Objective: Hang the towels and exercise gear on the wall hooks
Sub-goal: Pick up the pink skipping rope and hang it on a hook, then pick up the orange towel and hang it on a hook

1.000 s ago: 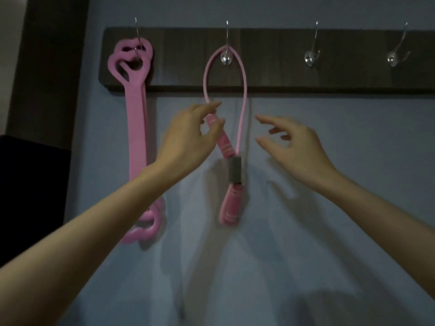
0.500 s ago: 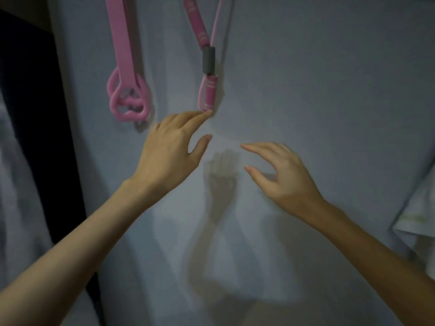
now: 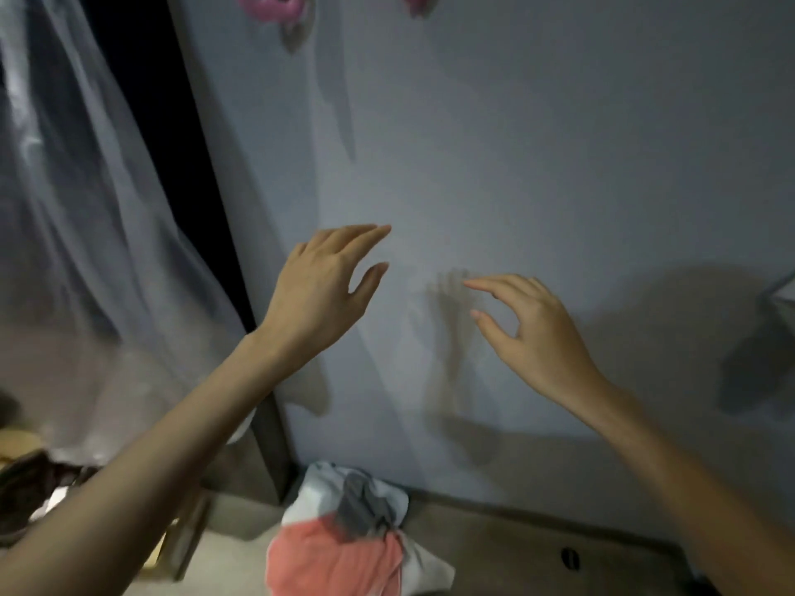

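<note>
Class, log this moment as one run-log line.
left hand: open, empty; right hand: open, empty; cloth pile: at wall foot; pink gear: hanging above

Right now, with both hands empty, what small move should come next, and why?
Probably lower a hand to the crumpled cloth bundle below: the left hand and right hand are open and hold nothing, pink gear already hangs above, and the bundle, likely towels, lies unhung.

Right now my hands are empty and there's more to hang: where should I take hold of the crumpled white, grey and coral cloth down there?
Probably pinch the crumpled cloth at its raised grey fold, coming straight down from above. It lies bunched at the foot of the wall. Its edges are hard to make out, while that fold humps up on top.
</note>
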`<state>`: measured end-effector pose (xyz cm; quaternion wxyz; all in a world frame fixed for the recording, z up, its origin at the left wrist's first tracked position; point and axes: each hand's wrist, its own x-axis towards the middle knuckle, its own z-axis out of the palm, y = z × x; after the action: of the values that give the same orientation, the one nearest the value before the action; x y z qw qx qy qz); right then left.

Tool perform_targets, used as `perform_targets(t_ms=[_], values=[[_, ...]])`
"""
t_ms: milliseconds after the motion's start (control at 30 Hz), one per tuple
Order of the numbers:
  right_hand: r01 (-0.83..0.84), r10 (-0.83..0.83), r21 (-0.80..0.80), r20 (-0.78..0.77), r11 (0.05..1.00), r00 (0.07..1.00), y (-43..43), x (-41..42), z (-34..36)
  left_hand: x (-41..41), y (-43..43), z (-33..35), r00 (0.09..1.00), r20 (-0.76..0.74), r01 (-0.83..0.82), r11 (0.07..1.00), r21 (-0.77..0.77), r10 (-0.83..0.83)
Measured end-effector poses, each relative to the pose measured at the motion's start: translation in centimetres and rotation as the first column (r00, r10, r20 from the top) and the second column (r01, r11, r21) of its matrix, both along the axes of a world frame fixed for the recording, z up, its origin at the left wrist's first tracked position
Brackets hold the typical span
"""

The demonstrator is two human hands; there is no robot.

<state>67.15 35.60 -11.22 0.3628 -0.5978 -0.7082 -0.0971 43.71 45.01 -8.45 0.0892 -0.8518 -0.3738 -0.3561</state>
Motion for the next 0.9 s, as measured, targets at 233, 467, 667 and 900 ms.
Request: perform_targets(t_ms=[233,467,667,900], values=[[-0.092,0.076,-0.216,-0.082,0.972,0.994,-2.1,-2.6,-8.8,-3.1,-3.6,-8.1,0.993,-0.088,-0.087,0.983,-0.164,0.073],[-0.079,-0.002,-0.419,-0.188,0.905,0.982,-1.1,-6.9,-17.7,-7.7,-2.9,-17.0,0.986,-0.158,-0.117,0.914,-0.389,0.059],[-0.039,-0.162,-0.567,-0.299,0.823,0.941,1.6,-11.8,-25.5,-11.3,1.0,-25.2,0.978,-0.209,-0.115,0.794,-0.597,-0.016],[-0.033,-0.392,-0.763,-0.368,0.645,0.843,4.0,-12.8,-34.7,-10.8,5.3,-36.0,0.963,-0.244,-0.126,0.608,-0.784,-0.115]])
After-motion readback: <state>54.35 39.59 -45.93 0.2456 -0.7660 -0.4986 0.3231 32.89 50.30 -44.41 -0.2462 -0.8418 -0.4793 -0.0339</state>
